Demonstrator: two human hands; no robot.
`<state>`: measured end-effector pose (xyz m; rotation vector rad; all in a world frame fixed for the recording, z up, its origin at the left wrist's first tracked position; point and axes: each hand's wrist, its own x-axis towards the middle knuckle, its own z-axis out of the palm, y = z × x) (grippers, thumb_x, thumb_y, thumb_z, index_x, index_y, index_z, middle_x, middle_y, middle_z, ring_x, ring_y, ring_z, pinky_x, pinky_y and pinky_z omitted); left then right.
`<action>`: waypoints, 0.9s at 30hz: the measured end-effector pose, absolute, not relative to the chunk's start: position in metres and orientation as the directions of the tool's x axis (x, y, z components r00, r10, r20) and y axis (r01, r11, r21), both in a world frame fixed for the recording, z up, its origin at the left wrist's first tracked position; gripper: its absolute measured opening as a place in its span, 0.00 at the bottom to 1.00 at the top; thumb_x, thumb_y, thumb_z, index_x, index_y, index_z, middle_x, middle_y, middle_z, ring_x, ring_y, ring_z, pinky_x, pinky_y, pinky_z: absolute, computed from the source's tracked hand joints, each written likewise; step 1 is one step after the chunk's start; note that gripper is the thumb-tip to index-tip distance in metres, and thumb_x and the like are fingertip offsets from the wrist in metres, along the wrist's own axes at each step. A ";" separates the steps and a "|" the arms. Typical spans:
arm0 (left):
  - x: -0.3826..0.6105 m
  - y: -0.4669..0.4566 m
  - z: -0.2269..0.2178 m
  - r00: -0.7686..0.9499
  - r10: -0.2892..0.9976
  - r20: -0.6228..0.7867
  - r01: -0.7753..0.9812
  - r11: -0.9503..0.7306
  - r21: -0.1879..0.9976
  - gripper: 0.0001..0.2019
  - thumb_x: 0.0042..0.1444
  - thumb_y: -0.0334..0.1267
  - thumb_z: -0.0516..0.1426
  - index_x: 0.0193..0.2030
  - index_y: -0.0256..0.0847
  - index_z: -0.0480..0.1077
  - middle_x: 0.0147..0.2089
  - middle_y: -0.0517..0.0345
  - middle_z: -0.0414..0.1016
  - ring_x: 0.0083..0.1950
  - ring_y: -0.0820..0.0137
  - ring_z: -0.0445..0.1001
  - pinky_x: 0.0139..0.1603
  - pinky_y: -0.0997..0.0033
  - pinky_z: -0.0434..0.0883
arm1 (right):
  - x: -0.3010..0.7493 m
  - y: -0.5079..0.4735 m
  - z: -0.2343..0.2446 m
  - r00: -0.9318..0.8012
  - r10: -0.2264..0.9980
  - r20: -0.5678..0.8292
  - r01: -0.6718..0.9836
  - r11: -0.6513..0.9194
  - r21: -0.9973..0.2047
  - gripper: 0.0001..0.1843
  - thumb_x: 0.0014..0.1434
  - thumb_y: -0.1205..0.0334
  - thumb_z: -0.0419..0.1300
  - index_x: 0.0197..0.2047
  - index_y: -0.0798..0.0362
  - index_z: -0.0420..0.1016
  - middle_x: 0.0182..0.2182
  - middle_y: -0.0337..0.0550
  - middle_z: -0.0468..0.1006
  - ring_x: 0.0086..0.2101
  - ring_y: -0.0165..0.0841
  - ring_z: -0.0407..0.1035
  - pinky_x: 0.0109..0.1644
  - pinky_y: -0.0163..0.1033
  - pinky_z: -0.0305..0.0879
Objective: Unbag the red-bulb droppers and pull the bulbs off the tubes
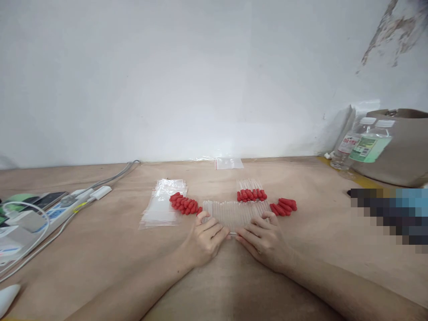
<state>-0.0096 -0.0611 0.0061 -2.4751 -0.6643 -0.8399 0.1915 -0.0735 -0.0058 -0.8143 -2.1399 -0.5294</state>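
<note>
A row of thin clear tubes (232,213) lies side by side on the table in front of me. My left hand (207,236) is closed around the left end of this row, fingers curled at its near corner. At the opposite end my right hand (265,238) grips the tubes in the same way, its fingertips close to the left ones. Small red rubber bulbs (183,203) are heaped beside my left hand, and more red bulbs (283,207) lie beyond my right hand. Just behind the row sit several droppers (251,194), clear stems with red bulbs toward me.
Clear plastic bags (159,207) are stacked left of the bulbs, and a small zip bag (229,163) lies by the wall. A power strip (55,223) with cables is at the left. Bottles (371,145) and a brown bag (397,156) stand at the right.
</note>
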 end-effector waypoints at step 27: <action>-0.032 -0.028 -0.002 0.516 0.412 0.751 0.635 -0.772 -0.013 0.16 0.56 0.25 0.47 0.51 0.39 0.62 0.36 0.54 0.68 0.37 0.70 0.67 0.38 0.70 0.69 | 0.302 -0.009 0.044 0.121 0.949 0.293 0.580 0.172 -0.796 0.19 0.50 0.55 0.56 0.43 0.55 0.71 0.32 0.46 0.75 0.28 0.32 0.67 0.29 0.36 0.64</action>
